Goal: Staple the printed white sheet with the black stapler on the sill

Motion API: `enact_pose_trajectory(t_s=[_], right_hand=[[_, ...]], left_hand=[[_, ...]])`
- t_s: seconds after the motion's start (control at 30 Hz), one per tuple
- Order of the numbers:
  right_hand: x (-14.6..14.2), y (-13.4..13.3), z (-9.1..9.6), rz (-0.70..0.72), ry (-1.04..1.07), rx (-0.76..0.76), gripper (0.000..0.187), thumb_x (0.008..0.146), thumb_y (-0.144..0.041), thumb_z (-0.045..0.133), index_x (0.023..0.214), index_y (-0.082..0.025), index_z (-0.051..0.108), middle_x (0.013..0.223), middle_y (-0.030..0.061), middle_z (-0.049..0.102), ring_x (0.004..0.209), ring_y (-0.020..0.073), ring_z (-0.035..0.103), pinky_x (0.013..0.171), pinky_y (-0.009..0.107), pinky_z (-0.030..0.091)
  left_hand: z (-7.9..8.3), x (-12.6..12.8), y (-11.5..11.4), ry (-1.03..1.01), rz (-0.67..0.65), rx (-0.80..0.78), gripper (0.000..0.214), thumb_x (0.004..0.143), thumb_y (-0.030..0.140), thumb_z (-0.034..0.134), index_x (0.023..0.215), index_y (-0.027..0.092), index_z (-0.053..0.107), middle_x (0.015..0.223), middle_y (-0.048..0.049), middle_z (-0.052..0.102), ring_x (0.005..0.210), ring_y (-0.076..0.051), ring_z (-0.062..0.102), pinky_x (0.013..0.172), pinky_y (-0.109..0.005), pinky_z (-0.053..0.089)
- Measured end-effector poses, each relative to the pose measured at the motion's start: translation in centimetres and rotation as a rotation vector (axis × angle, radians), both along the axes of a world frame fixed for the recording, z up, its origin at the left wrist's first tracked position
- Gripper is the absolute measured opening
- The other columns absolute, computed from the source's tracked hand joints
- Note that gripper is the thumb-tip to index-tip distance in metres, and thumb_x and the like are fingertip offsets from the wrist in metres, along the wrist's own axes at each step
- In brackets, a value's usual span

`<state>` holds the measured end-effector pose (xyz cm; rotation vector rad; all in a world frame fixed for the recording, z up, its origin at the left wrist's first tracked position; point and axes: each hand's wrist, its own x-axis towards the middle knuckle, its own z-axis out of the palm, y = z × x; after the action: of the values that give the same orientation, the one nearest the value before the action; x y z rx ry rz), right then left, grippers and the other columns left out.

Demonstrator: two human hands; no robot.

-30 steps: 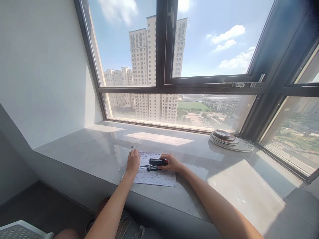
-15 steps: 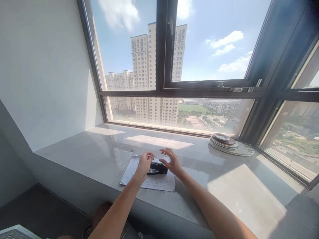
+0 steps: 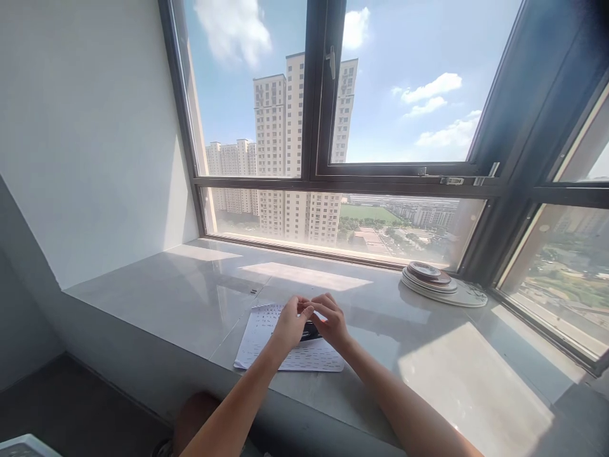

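A printed sheet of paper [image 3: 264,330] lies on the grey stone sill [image 3: 181,298]. A black stapler [image 3: 311,331] rests on the sheet, mostly hidden behind my hands. My left hand [image 3: 290,327] and my right hand [image 3: 334,320] are raised just above it. Their fingertips meet in a pinch over the stapler. Both hands are closed on something thin and small that I cannot make out.
A stack of plates [image 3: 440,279] sits at the back right of the sill, by the dark window frame [image 3: 318,178]. A few tiny dark bits [image 3: 254,292] lie on the sill beyond the paper. A white wall [image 3: 95,158] bounds the left. My knee [image 3: 195,412] shows below the sill edge.
My right hand let go of the stapler and lifted. My left hand left the paper, rose with something thin, and both hands came together, fingertips pinched above the stapler. The camera tilted down slightly.
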<state>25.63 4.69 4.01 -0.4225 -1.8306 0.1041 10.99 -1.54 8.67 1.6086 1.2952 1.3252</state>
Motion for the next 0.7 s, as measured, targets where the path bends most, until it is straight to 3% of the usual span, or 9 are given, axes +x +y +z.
enact_pose_trajectory(t_s=[0.1,0.17,0.23,0.3,0.37,0.43,0.5,0.57,0.7], right_hand=[[2.0,1.8,0.5,-0.129,0.029,-0.109,0.021,0.101,-0.035,0.058,0.106,-0.027,0.077,0.095,0.0096,0.072,0.089,0.0256,0.062,0.080,0.043,0.053],[4.4,3.7,0.5,-0.302,0.023,-0.289,0.028,0.101,-0.040,0.054,0.108,-0.025,0.076,0.100,0.0113,0.073,0.091,0.0268,0.064,0.081,0.043,0.054],[7.6,5.7,-0.1,-0.513,-0.143,-0.544,0.031,0.098,-0.043,0.053,0.100,-0.024,0.077,0.098,0.0101,0.074,0.084,0.0241,0.066,0.081,0.039,0.053],[10.7,7.2,-1.1,-0.604,-0.208,-0.653,0.025,0.090,-0.037,0.059,0.080,-0.021,0.076,0.083,0.0103,0.073,0.076,0.0250,0.065,0.076,0.038,0.051],[13.3,8.2,-2.3,-0.693,-0.223,-0.728,0.019,0.082,-0.033,0.064,0.071,-0.020,0.073,0.071,0.0109,0.071,0.074,0.0273,0.066,0.070,0.037,0.049],[14.7,8.8,-3.4,-0.761,-0.213,-0.768,0.015,0.080,-0.030,0.064,0.076,-0.020,0.073,0.074,0.0123,0.072,0.077,0.0289,0.067,0.069,0.036,0.047],[15.1,9.2,-4.1,-0.785,-0.207,-0.784,0.017,0.082,-0.030,0.060,0.082,-0.020,0.074,0.079,0.0125,0.074,0.081,0.0289,0.068,0.070,0.035,0.047],[14.8,9.7,-4.5,-0.764,-0.210,-0.793,0.021,0.086,-0.032,0.056,0.089,-0.020,0.073,0.079,0.0105,0.074,0.082,0.0274,0.068,0.071,0.034,0.047],[13.6,10.2,-4.7,-0.669,-0.220,-0.797,0.027,0.092,-0.032,0.046,0.105,-0.020,0.066,0.077,0.0058,0.075,0.075,0.0225,0.068,0.075,0.031,0.049]], left_hand=[[0.7,-2.0,0.7,0.072,0.137,0.130,0.038,0.093,0.054,0.063,0.111,0.020,0.062,0.115,-0.0140,0.070,0.097,-0.025,0.069,0.085,-0.038,0.052],[0.8,-4.3,1.3,0.213,0.268,0.258,0.032,0.097,0.050,0.057,0.111,0.021,0.063,0.114,-0.0135,0.069,0.096,-0.025,0.067,0.086,-0.039,0.052],[-0.3,-6.8,1.8,0.426,0.346,0.277,0.026,0.101,0.039,0.048,0.103,0.021,0.067,0.103,-0.0133,0.070,0.099,-0.028,0.066,0.088,-0.042,0.051],[-2.8,-8.8,2.1,0.610,0.377,0.166,0.029,0.100,0.029,0.044,0.096,0.020,0.072,0.100,-0.0155,0.072,0.102,-0.031,0.065,0.090,-0.044,0.051],[-6.1,-10.1,2.4,0.694,0.351,0.096,0.035,0.100,0.025,0.041,0.112,0.019,0.074,0.119,-0.0165,0.071,0.114,-0.031,0.063,0.098,-0.045,0.050],[-9.1,-10.7,2.6,0.747,0.299,0.065,0.039,0.101,0.029,0.042,0.129,0.021,0.070,0.139,-0.0146,0.065,0.132,-0.031,0.056,0.112,-0.049,0.043],[-11.1,-10.8,2.9,0.797,0.244,0.035,0.044,0.102,0.031,0.043,0.140,0.023,0.064,0.152,-0.0126,0.057,0.146,-0.033,0.045,0.121,-0.054,0.034],[-11.8,-10.7,3.3,0.833,0.185,0.008,0.048,0.102,0.029,0.041,0.146,0.025,0.059,0.160,-0.0107,0.048,0.153,-0.034,0.036,0.124,-0.060,0.027],[-11.2,-10.1,3.6,0.861,0.067,-0.017,0.052,0.103,0.027,0.038,0.152,0.030,0.054,0.167,-0.0058,0.038,0.157,-0.034,0.026,0.126,-0.061,0.022]])
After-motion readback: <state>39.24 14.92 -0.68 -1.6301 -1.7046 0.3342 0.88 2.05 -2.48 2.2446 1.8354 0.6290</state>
